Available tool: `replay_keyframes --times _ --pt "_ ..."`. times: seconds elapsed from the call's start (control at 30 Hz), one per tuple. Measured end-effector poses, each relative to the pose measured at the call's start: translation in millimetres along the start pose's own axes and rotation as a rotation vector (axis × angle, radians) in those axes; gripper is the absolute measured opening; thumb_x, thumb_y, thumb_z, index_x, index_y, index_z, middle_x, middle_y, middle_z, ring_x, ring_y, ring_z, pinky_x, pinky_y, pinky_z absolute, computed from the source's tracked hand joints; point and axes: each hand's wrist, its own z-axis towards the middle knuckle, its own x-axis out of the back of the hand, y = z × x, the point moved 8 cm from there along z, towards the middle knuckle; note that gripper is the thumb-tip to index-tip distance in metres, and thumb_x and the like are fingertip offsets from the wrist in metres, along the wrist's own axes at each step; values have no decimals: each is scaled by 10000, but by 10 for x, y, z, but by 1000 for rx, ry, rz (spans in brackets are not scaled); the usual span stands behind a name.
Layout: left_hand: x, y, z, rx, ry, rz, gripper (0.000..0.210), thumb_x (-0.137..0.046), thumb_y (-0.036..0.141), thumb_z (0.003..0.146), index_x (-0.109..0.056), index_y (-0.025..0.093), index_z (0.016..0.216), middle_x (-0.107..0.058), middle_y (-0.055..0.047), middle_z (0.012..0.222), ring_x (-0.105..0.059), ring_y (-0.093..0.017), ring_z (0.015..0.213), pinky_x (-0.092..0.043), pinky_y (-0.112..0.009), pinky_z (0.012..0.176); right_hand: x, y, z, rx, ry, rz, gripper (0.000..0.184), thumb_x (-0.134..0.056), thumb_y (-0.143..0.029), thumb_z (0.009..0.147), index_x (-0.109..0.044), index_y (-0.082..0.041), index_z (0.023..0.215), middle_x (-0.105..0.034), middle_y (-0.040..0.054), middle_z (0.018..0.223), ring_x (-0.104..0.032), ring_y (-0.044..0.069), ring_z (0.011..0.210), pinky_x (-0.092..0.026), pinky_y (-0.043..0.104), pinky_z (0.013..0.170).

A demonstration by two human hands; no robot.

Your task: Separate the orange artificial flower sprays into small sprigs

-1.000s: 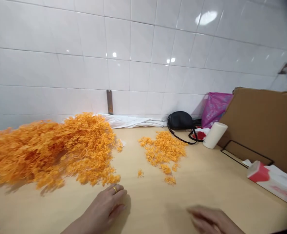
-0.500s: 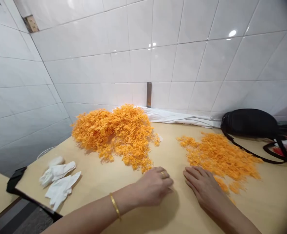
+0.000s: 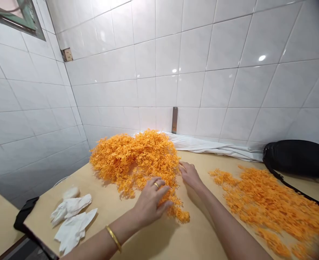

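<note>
Orange sprigs (image 3: 116,155), one tangled heap, are lying on the counter (image 3: 113,213) at frame centre. Right hand (image 3: 191,175), having just left the loose orange pieces (image 3: 273,202) at lower right, is reaching the heap's right edge; grip cannot be told. Left hand (image 3: 152,198), fingers parted, is hanging at the front edge. Both hands are thus attending one heap. Container: black bag (image 3: 300,159), far right, contents not showing.

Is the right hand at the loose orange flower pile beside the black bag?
No, the right hand is at the right edge of the taller orange flower bunch.
</note>
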Motion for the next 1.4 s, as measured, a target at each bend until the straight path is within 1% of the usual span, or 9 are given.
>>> replay_keyframes --times 0.17,0.33,0.43,0.57,0.7,1.03,1.13,1.23,1.4 --pt "-368 65 -26 -65 -129 42 435 -541 479 683 -535 204 1021 -471 -114 1156 -328 -308 1138 -306 -485 902 -156 97 167 -121 12 -87 182 -434 -174 746 -589 -191 840 -591 87 820 -498 218 814 -356 317 659" --pt "34 -428 210 220 151 -4 278 -302 279 844 -557 168 865 -559 -84 882 -482 -167 837 -394 -308 743 127 200 163 -166 69 -144 277 -400 -226 777 -563 -186 997 -522 115 996 -422 258 954 -325 381 755" --pt "105 -944 293 504 151 90 241 -340 251 815 -555 164 752 -563 -74 786 -486 -174 784 -373 -287 671 196 -35 -26 -28 60 -127 349 -360 -313 815 -512 -192 1105 -490 108 1097 -400 246 1012 -311 385 820" --pt "-207 -1346 299 682 -79 -3 124 -470 211 706 -532 159 613 -546 -26 617 -483 -132 607 -319 -230 529 -99 -523 -365 195 -150 -75 594 -361 -548 769 -363 -228 1269 -309 86 1334 -226 273 1210 -192 435 955" --pt "-148 -1333 363 661 -38 10 98 -439 124 668 -517 169 630 -525 -2 605 -461 -119 584 -274 -224 498 -479 -647 -466 152 -353 -76 747 -360 -633 716 -212 -247 1339 -159 79 1409 -71 311 1270 -90 518 967" --pt "715 -1271 731 571 205 149 139 -363 117 724 -488 178 718 -484 -12 603 -448 -136 599 -282 -244 541 -400 -323 -368 81 -195 -58 455 -439 -425 758 -472 -211 1158 -405 80 1275 -287 288 1186 -232 473 920" --pt "655 -1359 746 591 199 240 162 -352 95 722 -486 179 758 -501 -25 626 -468 -148 619 -291 -250 545 -241 -153 -379 31 -112 105 382 -436 -372 761 -517 -208 1097 -483 69 1194 -404 242 1097 -302 404 895" --pt "391 -1415 718 581 91 343 203 -372 53 679 -493 172 790 -534 -52 674 -494 -173 676 -314 -260 568 -21 112 -410 -57 -13 314 355 -474 -382 728 -560 -190 1013 -553 74 1069 -496 214 979 -371 346 834" --pt "41 -1604 566 667 -51 433 252 -398 65 684 -507 157 891 -577 -93 778 -525 -202 784 -360 -270 631 214 690 -558 -345 69 573 189 -537 -312 663 -567 -172 787 -556 -11 621 -499 114 475 -399 247 490"
